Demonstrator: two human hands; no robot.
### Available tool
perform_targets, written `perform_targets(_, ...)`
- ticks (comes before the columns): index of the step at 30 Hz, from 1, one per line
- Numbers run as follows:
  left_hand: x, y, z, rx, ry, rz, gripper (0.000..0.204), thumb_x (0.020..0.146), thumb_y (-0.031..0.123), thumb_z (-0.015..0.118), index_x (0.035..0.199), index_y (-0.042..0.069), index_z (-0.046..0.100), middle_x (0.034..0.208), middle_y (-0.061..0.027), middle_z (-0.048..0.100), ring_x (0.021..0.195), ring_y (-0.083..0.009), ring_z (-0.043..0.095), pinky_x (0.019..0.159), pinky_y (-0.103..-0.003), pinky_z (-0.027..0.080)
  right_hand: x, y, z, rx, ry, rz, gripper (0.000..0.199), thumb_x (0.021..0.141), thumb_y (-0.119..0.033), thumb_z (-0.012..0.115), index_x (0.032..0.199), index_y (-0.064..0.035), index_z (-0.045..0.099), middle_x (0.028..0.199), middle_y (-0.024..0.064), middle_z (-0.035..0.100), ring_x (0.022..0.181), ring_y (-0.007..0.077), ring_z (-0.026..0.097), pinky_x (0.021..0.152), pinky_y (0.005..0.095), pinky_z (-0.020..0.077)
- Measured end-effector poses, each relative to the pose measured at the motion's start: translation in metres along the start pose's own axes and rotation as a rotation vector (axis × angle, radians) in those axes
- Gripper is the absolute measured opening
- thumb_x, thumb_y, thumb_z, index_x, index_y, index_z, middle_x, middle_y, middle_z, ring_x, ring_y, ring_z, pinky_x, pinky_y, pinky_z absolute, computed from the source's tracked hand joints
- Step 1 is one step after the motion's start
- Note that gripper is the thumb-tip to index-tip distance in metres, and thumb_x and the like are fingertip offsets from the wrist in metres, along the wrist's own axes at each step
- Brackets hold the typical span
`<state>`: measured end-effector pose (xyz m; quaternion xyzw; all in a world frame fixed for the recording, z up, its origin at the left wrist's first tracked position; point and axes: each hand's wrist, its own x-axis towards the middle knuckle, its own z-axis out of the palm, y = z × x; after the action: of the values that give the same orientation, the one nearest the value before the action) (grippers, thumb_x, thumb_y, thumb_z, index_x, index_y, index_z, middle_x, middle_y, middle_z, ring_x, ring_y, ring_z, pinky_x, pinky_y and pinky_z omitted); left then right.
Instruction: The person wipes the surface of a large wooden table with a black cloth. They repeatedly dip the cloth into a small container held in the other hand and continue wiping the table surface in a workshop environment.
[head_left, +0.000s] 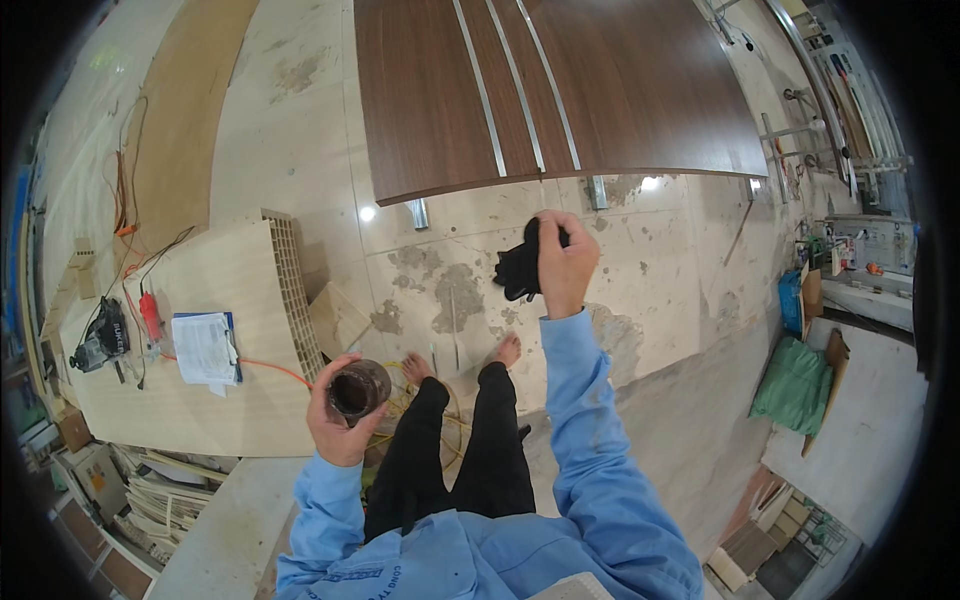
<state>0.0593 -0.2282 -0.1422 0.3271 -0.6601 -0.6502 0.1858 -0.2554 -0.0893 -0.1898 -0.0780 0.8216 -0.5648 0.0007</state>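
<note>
My left hand [336, 436] is wrapped round a dark, stained open-topped jar [360, 388], held upright at the lower middle. Its inside looks dark brown, and I cannot make out what it contains. My right hand [569, 262], stretched forward, pinches a crumpled black cloth [518, 268] that hangs to the left of the fingers. Just beyond that hand is the near edge of a brown wood-grain tabletop [650, 100], with pale metal strips running across it. The cloth is apart from the tabletop in this view.
To my left stands a pale workbench [180, 410] bearing a clipboard with papers [205, 348], a black power tool [103, 335] and an orange cord [275, 368]. Metal legs [598, 193] show under the tabletop. A green sack [792, 385] lies at right. Yellow hose [458, 432] coils by my feet.
</note>
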Motion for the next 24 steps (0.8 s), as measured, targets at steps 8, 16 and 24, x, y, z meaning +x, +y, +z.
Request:
perform_targets(8,0.003,0.005,0.024,0.027,-0.036,0.006,0.071,0.070,-0.007,0.081,0.135,-0.001,0.052,0.137,-0.0173,0.057,0.125,-0.0246,0.059,0.106,-0.037,0.049,0.003,-0.003,-0.007,-0.002,-0.069,-0.019,0.013,0.090,-0.013,0.071,0.092,-0.0002,0.074,0.082,0.0097,0.074,0.078,0.0152,0.069,0.074,0.0298,0.0530)
perform_targets(16,0.002,0.008,0.043,0.033,-0.052,0.009,0.072,0.071,-0.005,0.082,0.136,-0.002,0.051,0.137,-0.0175,0.057,0.125,-0.0250,0.059,0.106,-0.037,0.049,0.006,-0.004,-0.007,0.044,-0.132,-0.077,0.012,0.091,-0.010,0.069,0.090,0.0009,0.073,0.080,0.0068,0.073,0.075,0.0105,0.065,0.071,0.0279,0.0519)
perform_targets(24,-0.012,0.015,0.059,0.050,-0.024,-0.048,0.073,0.069,-0.003,0.077,0.138,-0.001,0.050,0.137,-0.0170,0.059,0.126,-0.0244,0.058,0.109,-0.037,0.045,0.029,0.018,-0.056,0.053,0.064,0.023,0.015,0.091,-0.013,0.068,0.091,0.0007,0.074,0.080,0.0111,0.073,0.077,0.0154,0.068,0.074,0.0303,0.0527)
